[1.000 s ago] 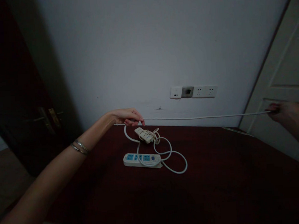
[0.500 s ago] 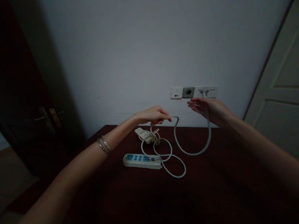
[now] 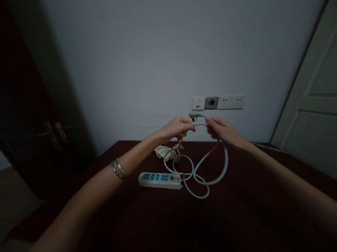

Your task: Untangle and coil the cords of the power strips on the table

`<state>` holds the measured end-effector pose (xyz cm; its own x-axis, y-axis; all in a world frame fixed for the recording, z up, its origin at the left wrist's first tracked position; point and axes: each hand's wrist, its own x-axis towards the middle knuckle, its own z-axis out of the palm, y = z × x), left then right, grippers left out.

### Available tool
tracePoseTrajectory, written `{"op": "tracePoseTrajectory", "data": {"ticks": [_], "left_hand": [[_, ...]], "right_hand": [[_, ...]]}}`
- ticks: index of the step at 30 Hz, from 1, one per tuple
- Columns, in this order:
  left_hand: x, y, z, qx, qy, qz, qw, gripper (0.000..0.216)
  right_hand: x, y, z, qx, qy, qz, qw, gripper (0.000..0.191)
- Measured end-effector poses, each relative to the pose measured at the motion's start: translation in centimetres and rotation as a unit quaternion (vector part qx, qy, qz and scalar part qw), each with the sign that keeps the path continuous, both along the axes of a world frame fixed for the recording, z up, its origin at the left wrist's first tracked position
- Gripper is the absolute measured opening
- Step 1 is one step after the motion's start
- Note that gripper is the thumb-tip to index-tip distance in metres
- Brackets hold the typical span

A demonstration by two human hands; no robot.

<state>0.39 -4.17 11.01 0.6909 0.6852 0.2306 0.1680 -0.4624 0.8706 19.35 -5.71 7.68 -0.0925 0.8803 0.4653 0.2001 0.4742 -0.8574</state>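
Note:
A white power strip (image 3: 159,180) with blue sockets lies on the dark red table (image 3: 248,212). Its white cable (image 3: 217,175) loops over the table and rises to both hands. My left hand (image 3: 178,128) pinches the cable near the plug (image 3: 194,116), which sticks up between the hands. My right hand (image 3: 220,129) grips the cable close beside it, so a loop hangs down from the two hands. A second, smaller white strip (image 3: 163,151) with its cord bundled lies behind the first, partly hidden by my left forearm.
A row of wall sockets (image 3: 218,102) sits on the pale wall just above the hands. A dark door with a brass handle (image 3: 56,133) stands at the left, a white door (image 3: 321,105) at the right. Bracelets circle my left wrist.
My right hand came in from the far right to meet the left. The cable, stretched straight a second ago, now hangs folded in a loop with the plug at the hands.

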Motion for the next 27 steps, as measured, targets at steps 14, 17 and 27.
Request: {"op": "tracePoseTrajectory", "data": {"ticks": [14,17,27], "left_hand": [[1.4,2.6,-3.6,-0.154,-0.022,-0.134,0.979,0.017],[0.2,3.7,-4.0,-0.168,0.040,-0.131,0.976,0.027],[-1.7,5.5,-6.2,-0.256,-0.171,-0.078,0.948,0.024]], "right_hand": [[3.3,-0.3,4.9,-0.114,0.250,0.043,0.961,0.033],[5.7,-0.3,5.7,-0.088,0.281,0.039,0.955,0.029],[10.2,2.4,1.8,-0.022,0.352,-0.049,0.934,0.027]]}}
